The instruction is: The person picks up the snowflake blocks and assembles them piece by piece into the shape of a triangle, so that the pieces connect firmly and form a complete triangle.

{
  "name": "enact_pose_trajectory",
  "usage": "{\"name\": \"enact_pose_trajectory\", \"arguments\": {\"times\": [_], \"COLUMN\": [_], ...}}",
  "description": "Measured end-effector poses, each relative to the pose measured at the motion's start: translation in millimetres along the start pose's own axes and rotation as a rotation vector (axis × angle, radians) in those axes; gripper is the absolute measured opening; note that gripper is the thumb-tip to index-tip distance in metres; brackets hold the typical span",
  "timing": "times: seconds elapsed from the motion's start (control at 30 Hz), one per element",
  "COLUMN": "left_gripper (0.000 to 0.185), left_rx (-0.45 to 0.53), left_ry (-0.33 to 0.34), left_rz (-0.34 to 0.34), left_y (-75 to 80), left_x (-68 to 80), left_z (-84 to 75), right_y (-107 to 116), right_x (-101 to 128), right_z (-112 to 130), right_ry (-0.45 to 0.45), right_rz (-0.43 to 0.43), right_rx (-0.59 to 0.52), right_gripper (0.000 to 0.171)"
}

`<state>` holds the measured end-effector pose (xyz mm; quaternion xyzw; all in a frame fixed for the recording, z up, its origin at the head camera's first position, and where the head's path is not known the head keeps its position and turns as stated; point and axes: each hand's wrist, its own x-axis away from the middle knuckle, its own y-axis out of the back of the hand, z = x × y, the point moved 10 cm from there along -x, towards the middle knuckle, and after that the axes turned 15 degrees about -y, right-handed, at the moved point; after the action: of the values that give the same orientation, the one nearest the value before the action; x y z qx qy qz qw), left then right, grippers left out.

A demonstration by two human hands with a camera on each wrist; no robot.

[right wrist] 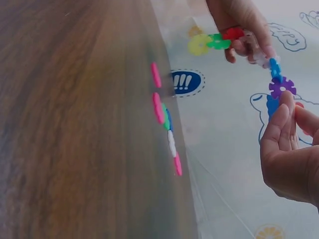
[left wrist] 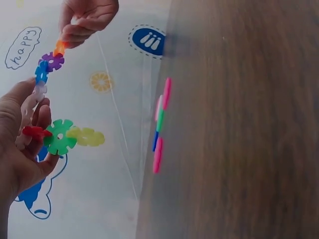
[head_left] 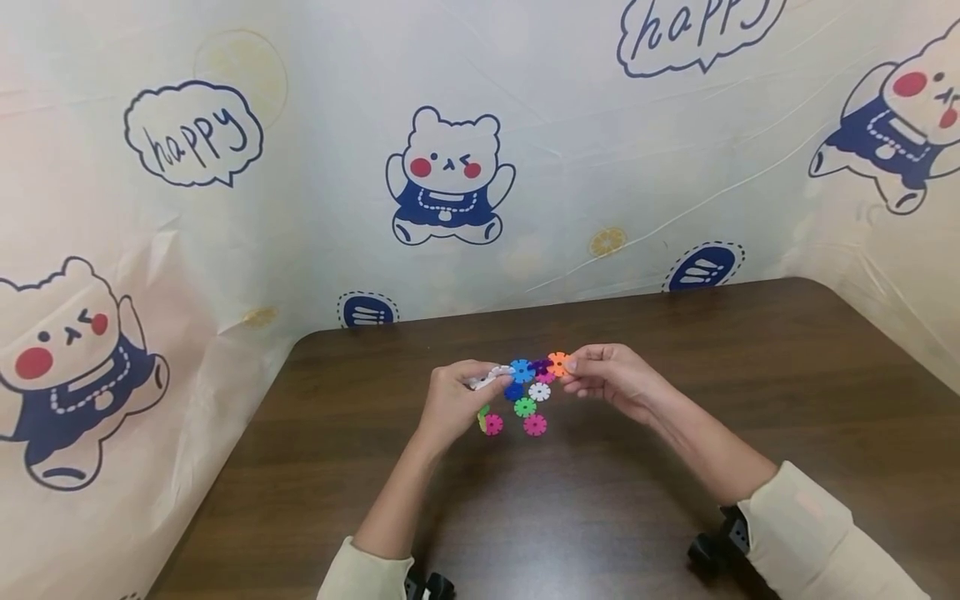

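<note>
A chain of interlocking snowflake discs is stretched between both hands above the table. My left hand [head_left: 452,404] grips its white discs [left wrist: 28,107] between thumb and fingers. At the other end, my right hand [head_left: 615,377] pinches an orange disc [head_left: 558,364] with thumb and fingertips. Between the hands come a blue disc [head_left: 522,372] and a purple disc [right wrist: 282,88]. On the left hand's side, a red disc [left wrist: 36,133], a green disc [left wrist: 61,137] and a yellow disc [left wrist: 89,137] branch off. Fingers partly cover the white discs.
Several loose discs lie flat on the brown table [head_left: 360,467] below the hands, among them a white disc [head_left: 539,392], a green disc [head_left: 525,407] and a pink disc [head_left: 535,425]. A printed cloth [head_left: 322,208] with bear drawings hangs behind the table's far edge.
</note>
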<state>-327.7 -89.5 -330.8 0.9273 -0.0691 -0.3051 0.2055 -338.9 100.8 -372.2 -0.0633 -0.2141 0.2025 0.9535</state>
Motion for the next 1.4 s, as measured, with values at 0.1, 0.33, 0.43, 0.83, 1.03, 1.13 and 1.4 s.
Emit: {"name": "enact_pose_trajectory", "arguments": {"times": [0.1,0.33,0.43,0.83,1.03,1.13,1.4], "left_gripper": [0.02,0.028,0.032,0.035,0.034,0.033,0.026], "left_rx": [0.009,0.047,0.059,0.061,0.075,0.087,0.102], "left_ry": [0.035,0.139,0.146,0.161,0.167,0.161,0.069], "left_rz": [-0.002,0.014,0.015,0.033,0.049,0.05,0.032], "left_y": [-0.4,-0.2,0.3,-2.0,-4.8,-5.5,-2.4], "left_x": [-0.8,3.6,4.5,3.8,4.9,4.9,2.8], "left_z": [1.2,12.3,12.6,11.6,13.1,12.7,8.2], "right_y": [1,7,9,8,10,11,16], "right_x": [-1,2,4,9,11,11,5], "right_z": [-1,6,8,17,20,21,15], "right_ry": [-0.003,0.075,0.119,0.247,0.308,0.327,0.299], "right_rz": [0.001,-0.077,-0.107,-0.189,-0.244,-0.262,-0.291], "right_rx": [0.009,0.142,0.191,0.313,0.33,0.319,0.249], "right_gripper": [0.009,0.034,0.044,0.038,0.029,0.027,0.032]}}
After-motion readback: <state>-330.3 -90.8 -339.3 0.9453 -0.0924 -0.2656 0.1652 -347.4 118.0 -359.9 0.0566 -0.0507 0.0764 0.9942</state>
